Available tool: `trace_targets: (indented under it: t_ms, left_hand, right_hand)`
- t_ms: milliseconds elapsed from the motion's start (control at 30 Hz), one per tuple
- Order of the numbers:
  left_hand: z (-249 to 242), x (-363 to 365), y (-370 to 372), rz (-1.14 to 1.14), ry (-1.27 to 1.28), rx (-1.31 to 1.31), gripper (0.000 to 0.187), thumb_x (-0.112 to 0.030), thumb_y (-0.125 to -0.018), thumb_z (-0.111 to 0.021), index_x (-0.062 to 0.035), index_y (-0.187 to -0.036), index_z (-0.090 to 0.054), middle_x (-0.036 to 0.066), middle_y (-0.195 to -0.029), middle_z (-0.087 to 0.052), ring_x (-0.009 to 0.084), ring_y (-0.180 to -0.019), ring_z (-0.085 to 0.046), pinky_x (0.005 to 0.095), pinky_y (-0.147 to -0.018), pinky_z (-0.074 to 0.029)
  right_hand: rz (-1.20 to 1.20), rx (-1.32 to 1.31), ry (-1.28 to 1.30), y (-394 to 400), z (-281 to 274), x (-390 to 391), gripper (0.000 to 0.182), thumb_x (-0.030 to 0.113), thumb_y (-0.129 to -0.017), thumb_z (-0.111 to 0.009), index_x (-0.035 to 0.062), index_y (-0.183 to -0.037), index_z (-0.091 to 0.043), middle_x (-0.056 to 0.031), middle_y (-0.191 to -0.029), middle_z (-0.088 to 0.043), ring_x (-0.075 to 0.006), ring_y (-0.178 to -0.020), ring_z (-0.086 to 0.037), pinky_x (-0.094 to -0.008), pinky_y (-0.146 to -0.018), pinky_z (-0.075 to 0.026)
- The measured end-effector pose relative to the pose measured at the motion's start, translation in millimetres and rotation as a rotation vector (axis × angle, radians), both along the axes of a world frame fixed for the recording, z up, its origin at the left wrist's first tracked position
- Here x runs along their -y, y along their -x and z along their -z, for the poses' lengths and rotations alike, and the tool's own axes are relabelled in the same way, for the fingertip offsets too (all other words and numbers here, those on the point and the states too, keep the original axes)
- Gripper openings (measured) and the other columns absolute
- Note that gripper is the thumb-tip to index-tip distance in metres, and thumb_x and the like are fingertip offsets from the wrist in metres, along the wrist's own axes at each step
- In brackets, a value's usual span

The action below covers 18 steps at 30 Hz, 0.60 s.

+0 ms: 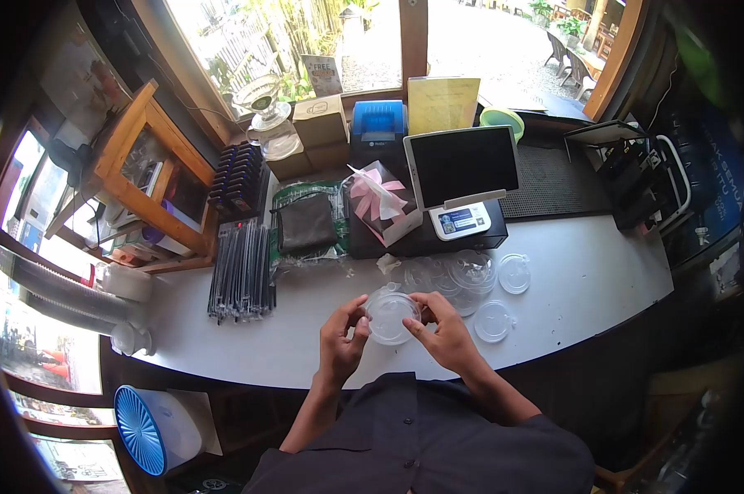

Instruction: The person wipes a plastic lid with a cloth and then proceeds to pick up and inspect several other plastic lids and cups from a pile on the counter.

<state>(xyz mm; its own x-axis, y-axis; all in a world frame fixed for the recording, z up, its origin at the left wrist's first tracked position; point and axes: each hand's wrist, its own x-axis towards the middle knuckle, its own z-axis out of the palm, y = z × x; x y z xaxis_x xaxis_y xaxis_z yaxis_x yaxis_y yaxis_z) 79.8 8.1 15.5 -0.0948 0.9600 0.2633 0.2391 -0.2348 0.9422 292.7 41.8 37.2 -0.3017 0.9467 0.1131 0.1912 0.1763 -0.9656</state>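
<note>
Between my two hands, above the front of the white counter, is a clear plastic cup lid (391, 323). My left hand (344, 339) grips its left rim, with thumb and fingers closed on the edge. On the opposite rim, my right hand (444, 331) holds it with the thumb on top. More clear lids (471, 270) lie in an overlapping pile just beyond my right hand. Two single lids, one at the right (514, 273) and one nearer me (494, 321), rest flat on the counter.
Behind the lids stand a tablet (462, 167) on a stand and a blue-topped printer (379, 122). Wrapped black straws (242, 272) and a dark plastic packet (304, 224) lie to the left. Stacked clear cups (55, 288) lie on their side at the far left. The counter (594, 288) curves along its front edge.
</note>
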Motion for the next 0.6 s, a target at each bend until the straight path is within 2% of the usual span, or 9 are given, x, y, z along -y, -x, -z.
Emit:
trace_targets:
  t_ms: [67,167,367,467,600]
  left_hand:
    - [-2,-2,1,-0.047,-0.088,-0.201,0.034,-0.001,-0.094,-0.059,0.0012,-0.127,-0.065,0.009,-0.094,-0.063,0.0132,-0.074,-0.061,0.0269,-0.07,-0.051]
    - [0,-2,1,-0.092,-0.054,-0.202,0.032,-0.001,-0.093,-0.061,0.0013,-0.124,-0.066,0.01,-0.097,-0.062,0.0152,-0.072,-0.061,0.0284,-0.069,-0.051]
    - [26,-3,0,-0.115,0.033,-0.098,0.028,-0.001,-0.094,-0.059,0.0012,-0.121,-0.066,0.01,-0.103,-0.06,0.0133,-0.075,-0.059,0.0278,-0.07,-0.051]
    - [33,-2,-2,-0.123,0.089,0.072,0.028,0.0,-0.094,-0.058,-0.0002,-0.121,-0.067,0.011,-0.108,-0.058,0.013,-0.079,-0.057,0.0261,-0.071,-0.049]
    - [44,-3,-1,-0.08,0.047,0.039,0.028,0.0,-0.095,-0.055,-0.0022,-0.119,-0.068,0.012,-0.113,-0.054,0.0154,-0.088,-0.055,0.0271,-0.077,-0.048]
  right_hand:
    - [-0.001,0.061,-0.018,2,2,-3,0.039,0.017,-0.092,-0.075,-0.0008,-0.126,-0.063,-0.0102,-0.097,-0.057,-0.0197,-0.084,-0.057,-0.0319,-0.077,-0.05]
    - [0.009,0.091,-0.033,8,8,-5,0.038,0.017,-0.091,-0.076,-0.0008,-0.123,-0.065,-0.0082,-0.093,-0.057,-0.0183,-0.082,-0.055,-0.0312,-0.076,-0.048]
    - [0.02,0.123,-0.004,9,15,-11,0.04,0.018,-0.09,-0.077,-0.0002,-0.123,-0.065,-0.006,-0.091,-0.054,-0.0158,-0.079,-0.051,-0.0297,-0.072,-0.047]
    - [0.011,0.131,0.016,10,20,-10,0.041,0.02,-0.091,-0.076,0.0013,-0.125,-0.064,-0.0067,-0.092,-0.052,-0.0161,-0.077,-0.05,-0.0302,-0.071,-0.046]
    - [0.023,0.08,0.057,12,28,-9,0.04,0.021,-0.092,-0.076,0.0029,-0.125,-0.063,-0.0049,-0.094,-0.05,-0.014,-0.076,-0.048,-0.0287,-0.069,-0.045]
